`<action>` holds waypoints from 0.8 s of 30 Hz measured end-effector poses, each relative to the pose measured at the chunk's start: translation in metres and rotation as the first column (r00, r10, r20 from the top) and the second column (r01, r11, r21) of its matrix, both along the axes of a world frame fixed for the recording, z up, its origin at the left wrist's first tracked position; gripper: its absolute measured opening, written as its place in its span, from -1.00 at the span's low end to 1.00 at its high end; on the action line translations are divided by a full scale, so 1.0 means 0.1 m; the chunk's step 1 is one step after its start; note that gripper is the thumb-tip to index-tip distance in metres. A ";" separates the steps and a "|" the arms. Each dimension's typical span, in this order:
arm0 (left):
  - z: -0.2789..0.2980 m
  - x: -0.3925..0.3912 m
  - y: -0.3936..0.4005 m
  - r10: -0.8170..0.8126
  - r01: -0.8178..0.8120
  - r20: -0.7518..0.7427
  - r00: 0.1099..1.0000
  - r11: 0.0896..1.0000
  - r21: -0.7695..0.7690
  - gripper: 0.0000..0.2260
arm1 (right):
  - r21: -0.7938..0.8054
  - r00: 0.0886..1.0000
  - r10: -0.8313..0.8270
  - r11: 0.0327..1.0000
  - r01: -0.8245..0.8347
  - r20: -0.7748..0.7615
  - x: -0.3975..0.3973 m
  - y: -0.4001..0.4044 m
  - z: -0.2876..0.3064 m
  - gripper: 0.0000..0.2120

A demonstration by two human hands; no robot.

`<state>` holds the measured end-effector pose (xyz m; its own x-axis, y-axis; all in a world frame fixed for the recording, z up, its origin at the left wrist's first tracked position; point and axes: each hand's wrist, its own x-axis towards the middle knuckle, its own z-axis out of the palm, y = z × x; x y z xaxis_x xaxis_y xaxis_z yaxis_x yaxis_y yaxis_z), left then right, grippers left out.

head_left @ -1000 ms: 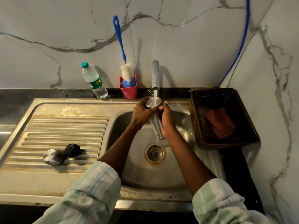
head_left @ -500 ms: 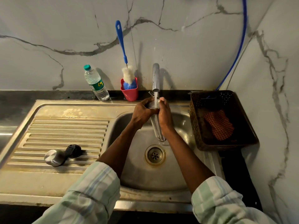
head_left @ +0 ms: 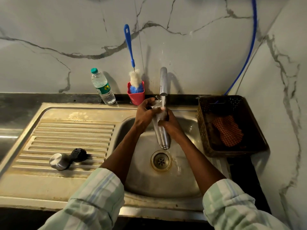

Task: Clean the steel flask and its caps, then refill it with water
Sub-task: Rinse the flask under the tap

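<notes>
- Now both hands hold the steel flask (head_left: 162, 135) under the running tap (head_left: 163, 81).
- Left hand (head_left: 144, 113) fingers curl round its mouth.
- Right hand (head_left: 169, 121) fingers wrap its body.

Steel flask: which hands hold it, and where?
Both: left hand grips the steel flask at its open mouth, right hand round the upper body, under the running tap.

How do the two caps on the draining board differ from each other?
The steel cap is shiny silver; the black cap is dark and matt. The steel cap looks larger and lies nearer the board's front edge; the black cap lies behind it, toward the sink. Both rest on the ridged board, touching each other, away from both hands.
</notes>
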<state>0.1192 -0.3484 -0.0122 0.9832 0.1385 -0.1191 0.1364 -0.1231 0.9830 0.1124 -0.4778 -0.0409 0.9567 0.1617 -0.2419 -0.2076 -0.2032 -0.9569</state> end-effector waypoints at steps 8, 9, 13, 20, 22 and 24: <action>0.02 0.04 -0.16 -0.086 0.099 -0.094 0.992 0.984 0.151 -0.31 | -0.115 0.935 -0.241 0.954 0.278 0.260 -0.04 0.10 -0.10 -0.44; 0.03 0.04 -0.19 -0.067 0.083 -0.089 0.994 0.976 0.201 -0.26 | -0.163 0.924 -0.236 0.942 0.294 0.302 -0.06 0.13 -0.13 -0.49; 0.03 0.07 -0.23 -0.011 0.030 -0.062 0.998 0.945 0.325 -0.10 | -0.170 0.869 -0.225 0.930 0.327 0.441 -0.08 0.20 -0.12 -0.58; 0.05 0.00 0.00 -0.067 0.068 -0.028 0.997 0.997 0.048 -0.41 | -0.051 0.984 0.027 0.999 -0.019 0.175 0.09 -0.01 0.10 -0.31; 0.02 0.01 0.06 -0.063 0.062 -0.010 0.998 0.996 -0.062 -0.42 | 0.076 0.979 0.157 0.983 -0.167 0.127 0.14 -0.11 0.18 -0.34; 0.02 0.00 0.09 -0.060 0.060 0.007 0.998 0.982 -0.180 -0.42 | 0.134 0.965 0.252 0.957 -0.259 0.066 0.14 -0.19 0.19 -0.40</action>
<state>0.1196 -0.3397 -0.0104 0.9893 0.0556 -0.1350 0.1324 0.0478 0.9900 0.1264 -0.4973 -0.0215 0.8889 0.4312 -0.1549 -0.1202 -0.1068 -0.9870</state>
